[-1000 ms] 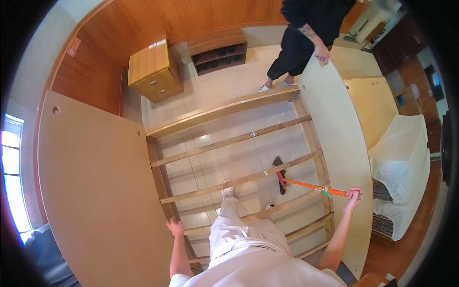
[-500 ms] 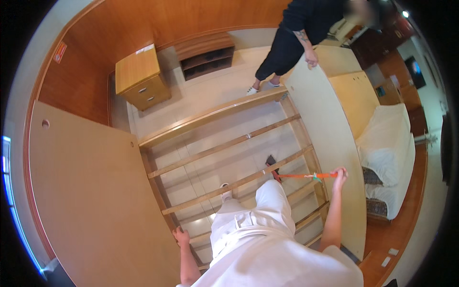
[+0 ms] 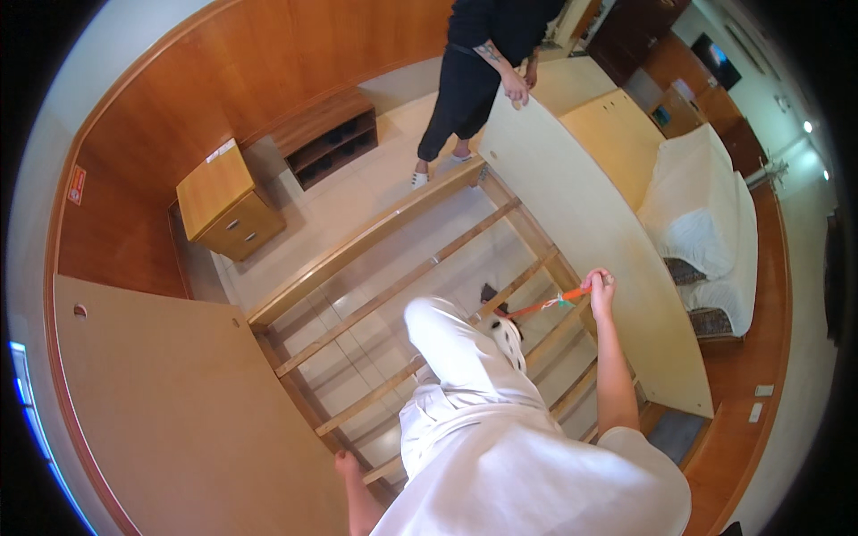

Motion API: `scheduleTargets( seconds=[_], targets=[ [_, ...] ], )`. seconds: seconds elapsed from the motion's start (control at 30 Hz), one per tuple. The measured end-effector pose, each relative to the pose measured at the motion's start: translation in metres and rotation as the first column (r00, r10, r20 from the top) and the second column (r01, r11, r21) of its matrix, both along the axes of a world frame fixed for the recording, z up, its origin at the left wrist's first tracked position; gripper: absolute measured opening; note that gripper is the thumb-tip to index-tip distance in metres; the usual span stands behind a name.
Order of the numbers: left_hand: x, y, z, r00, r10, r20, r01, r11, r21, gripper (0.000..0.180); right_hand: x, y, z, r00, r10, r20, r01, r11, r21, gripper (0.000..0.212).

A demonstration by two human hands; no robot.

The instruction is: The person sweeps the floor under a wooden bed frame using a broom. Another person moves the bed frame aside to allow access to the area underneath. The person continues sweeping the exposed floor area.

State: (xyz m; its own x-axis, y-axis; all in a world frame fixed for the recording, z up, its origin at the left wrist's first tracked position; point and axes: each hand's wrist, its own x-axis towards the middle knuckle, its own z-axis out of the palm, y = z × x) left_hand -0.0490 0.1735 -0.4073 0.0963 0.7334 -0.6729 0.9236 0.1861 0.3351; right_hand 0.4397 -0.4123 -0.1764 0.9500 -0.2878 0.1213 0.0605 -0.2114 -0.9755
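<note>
My right hand (image 3: pixel 601 281) is closed round the end of a long orange handle, seemingly a broom (image 3: pixel 534 308). A pale strip is tied round the handle, and its dark head reaches down among the slats of a wooden bed frame (image 3: pixel 393 214). My left hand (image 3: pixel 346 464) is at the edge of a large light wooden board (image 3: pixel 170 402) on the left, its fingers partly hidden. I stand inside the frame, one knee bent and a white clog (image 3: pixel 508 344) showing beside the slats (image 3: pixel 407 284).
Another person (image 3: pixel 483 71) in dark clothes holds the top of a second upright board (image 3: pixel 590 214) along the right. A small drawer cabinet (image 3: pixel 228 201) and a low shelf (image 3: pixel 326 138) line the far wall. White-covered mattresses (image 3: pixel 702 223) lie beyond the right board.
My view has turned, and one knee is now raised with its clog by the slats. The person's second hand now shows at the right board. My right hand still holds the broom.
</note>
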Motion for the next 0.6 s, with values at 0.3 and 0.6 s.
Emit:
scheduleTargets(
  seconds=[0.3, 0.6],
  targets=[
    [0.027, -0.005, 0.015, 0.903, -0.371, 0.218, 0.348, 0.927, 0.138, 0.05, 0.034, 0.02, -0.003, 1.0, 0.008, -0.002, -0.008, 1.0, 0.001, 0.018],
    [-0.157, -0.038, 0.017, 0.988, 0.156, 0.002, -0.154, 0.981, -0.119, 0.053, 0.07, 0.098, 0.009, 0.992, 0.121, -0.021, -0.122, 0.991, -0.056, 0.017]
  ],
)
